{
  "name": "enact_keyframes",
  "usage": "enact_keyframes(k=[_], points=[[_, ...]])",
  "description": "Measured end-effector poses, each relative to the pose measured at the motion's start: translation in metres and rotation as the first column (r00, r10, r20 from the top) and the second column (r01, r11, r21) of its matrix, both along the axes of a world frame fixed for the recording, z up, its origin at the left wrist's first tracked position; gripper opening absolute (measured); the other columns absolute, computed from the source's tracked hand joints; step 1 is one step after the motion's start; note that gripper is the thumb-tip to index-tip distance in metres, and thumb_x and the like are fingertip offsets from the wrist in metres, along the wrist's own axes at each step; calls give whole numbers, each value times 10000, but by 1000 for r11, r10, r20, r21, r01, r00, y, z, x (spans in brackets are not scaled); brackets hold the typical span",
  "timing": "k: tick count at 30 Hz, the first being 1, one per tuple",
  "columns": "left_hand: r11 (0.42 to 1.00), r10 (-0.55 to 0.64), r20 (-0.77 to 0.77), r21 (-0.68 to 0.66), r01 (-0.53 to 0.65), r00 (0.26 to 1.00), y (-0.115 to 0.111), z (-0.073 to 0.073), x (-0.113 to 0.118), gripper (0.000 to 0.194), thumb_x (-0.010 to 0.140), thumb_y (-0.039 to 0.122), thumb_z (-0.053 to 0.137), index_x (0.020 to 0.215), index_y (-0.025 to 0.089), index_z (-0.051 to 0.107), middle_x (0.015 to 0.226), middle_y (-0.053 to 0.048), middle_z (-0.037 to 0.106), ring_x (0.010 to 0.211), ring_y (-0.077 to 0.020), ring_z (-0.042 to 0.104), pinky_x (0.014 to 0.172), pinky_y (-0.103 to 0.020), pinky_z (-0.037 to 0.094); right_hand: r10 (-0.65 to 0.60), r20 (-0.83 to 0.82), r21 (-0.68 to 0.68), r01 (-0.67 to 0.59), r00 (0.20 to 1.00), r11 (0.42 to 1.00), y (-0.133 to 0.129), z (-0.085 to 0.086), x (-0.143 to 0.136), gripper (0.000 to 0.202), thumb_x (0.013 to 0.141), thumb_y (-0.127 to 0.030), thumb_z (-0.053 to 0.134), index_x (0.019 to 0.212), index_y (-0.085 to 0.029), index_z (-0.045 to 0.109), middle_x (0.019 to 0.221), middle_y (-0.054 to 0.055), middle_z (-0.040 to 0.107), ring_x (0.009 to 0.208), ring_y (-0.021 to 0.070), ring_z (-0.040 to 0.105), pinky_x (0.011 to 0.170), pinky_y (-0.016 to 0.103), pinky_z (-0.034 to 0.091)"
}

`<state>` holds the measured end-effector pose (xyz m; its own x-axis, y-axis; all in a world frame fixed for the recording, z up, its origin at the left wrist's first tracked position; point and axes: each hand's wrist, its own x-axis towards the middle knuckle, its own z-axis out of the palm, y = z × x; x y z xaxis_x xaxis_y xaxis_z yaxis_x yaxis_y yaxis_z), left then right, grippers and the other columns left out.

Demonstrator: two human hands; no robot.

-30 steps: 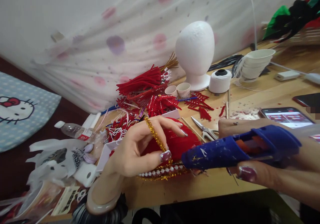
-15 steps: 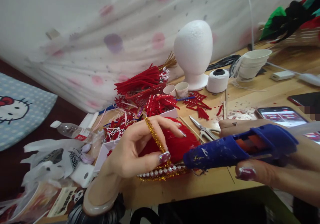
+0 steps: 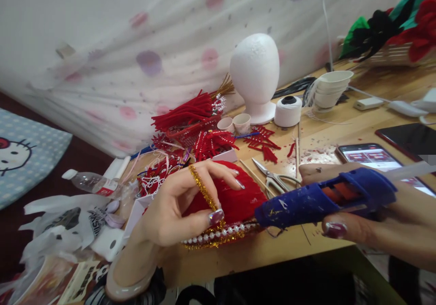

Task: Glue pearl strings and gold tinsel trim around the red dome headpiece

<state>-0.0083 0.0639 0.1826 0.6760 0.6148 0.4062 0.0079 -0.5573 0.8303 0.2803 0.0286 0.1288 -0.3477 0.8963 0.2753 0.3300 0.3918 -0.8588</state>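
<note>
A red velvety piece lies at the table's front edge, its near rim lined with a string of white pearl beads and gold tinsel trim. Between thumb and fingers my left hand pinches a loose strand of gold tinsel cord, which runs over the index finger and down to the rim. My right hand is wrapped round a blue hot glue gun. The gun's nozzle is at the right end of the beaded rim; whether it touches is hard to tell.
Scissors lie behind the red piece. Further back stand a white foam head, a thread spool, paper cups and red stems. A phone lies right. A plastic bottle and bags crowd the left.
The view has shifted slightly, so the background things sit further left. Both hands keep their grips, and the glue gun's nozzle stays by the beaded rim.
</note>
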Motion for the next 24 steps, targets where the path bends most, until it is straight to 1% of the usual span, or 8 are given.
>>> enact_keyframes(k=[3, 7, 9, 11, 15, 19, 22, 24], points=[[1000, -1, -12, 10, 2, 1000, -1, 0, 1, 120, 763, 108, 679, 850, 191, 674, 1048, -75, 734, 1048, -255, 676, 959, -426, 550, 102, -15, -23, -102, 995, 995, 0, 1, -1, 231, 842, -619, 652, 853, -421, 770, 706, -42, 752, 572, 228, 694, 454, 322, 576], [1000, 12, -18, 20, -12, 1000, -2, 0, 2, 136, 749, 94, 671, 841, 194, 681, 1030, -67, 740, 1066, -253, 671, 987, -421, 535, 105, 23, 44, -106, 994, 993, 1, 5, -6, 287, 860, -628, 632, 846, -381, 776, 698, -45, 762, 579, 224, 709, 470, 318, 576], [1000, 22, -32, 19, -22, 999, -4, 1, 1, 145, 747, 85, 665, 841, 195, 679, 1035, -67, 739, 1070, -253, 666, 989, -424, 533, 103, 17, 54, -104, 995, 993, 1, 7, -7, 295, 870, -624, 626, 889, -376, 784, 751, -41, 783, 632, 235, 734, 527, 328, 610], [1000, 24, -40, 16, -23, 999, -4, 1, 0, 140, 756, 91, 663, 848, 195, 677, 1042, -67, 737, 1075, -253, 662, 988, -424, 533, 98, -6, 45, -98, 995, 994, 0, 8, -6, 301, 872, -628, 622, 908, -376, 784, 780, -44, 794, 669, 239, 749, 568, 330, 632], [1000, 20, -35, 13, -20, 999, -3, 1, -1, 101, 786, 120, 673, 854, 194, 666, 1032, -62, 731, 1061, -236, 665, 978, -393, 534, 103, -35, 0, -103, 994, 995, -1, 10, -2, 309, 852, -641, 636, 856, -365, 773, 737, -46, 781, 628, 236, 739, 523, 321, 630], [999, 20, -33, 28, -19, 999, -2, 0, -2, 118, 782, 106, 673, 858, 196, 668, 1031, -69, 731, 1059, -247, 661, 977, -419, 534, 101, -46, -16, -102, 994, 995, -2, 10, 2, 280, 861, -611, 652, 923, -369, 780, 847, -37, 802, 729, 241, 755, 626, 325, 656], [999, 30, -50, 28, -29, 998, -3, 0, -3, 85, 801, 142, 683, 863, 200, 672, 1035, -77, 732, 1061, -266, 659, 968, -448, 537, 82, -7, 21, -81, 997, 996, -2, 7, 5, 311, 874, -625, 624, 936, -374, 797, 814, -15, 790, 665, 238, 731, 551, 329, 633], [999, 31, -63, 34, -28, 998, -3, -2, -5, 78, 805, 152, 688, 860, 201, 664, 1039, -78, 731, 1073, -271, 655, 979, -457, 531, 40, 19, 31, -40, 999, 999, -3, 5, 6, 338, 853, -652, 626, 875, -369, 809, 722, 1, 763, 574, 236, 692, 458, 329, 591]])
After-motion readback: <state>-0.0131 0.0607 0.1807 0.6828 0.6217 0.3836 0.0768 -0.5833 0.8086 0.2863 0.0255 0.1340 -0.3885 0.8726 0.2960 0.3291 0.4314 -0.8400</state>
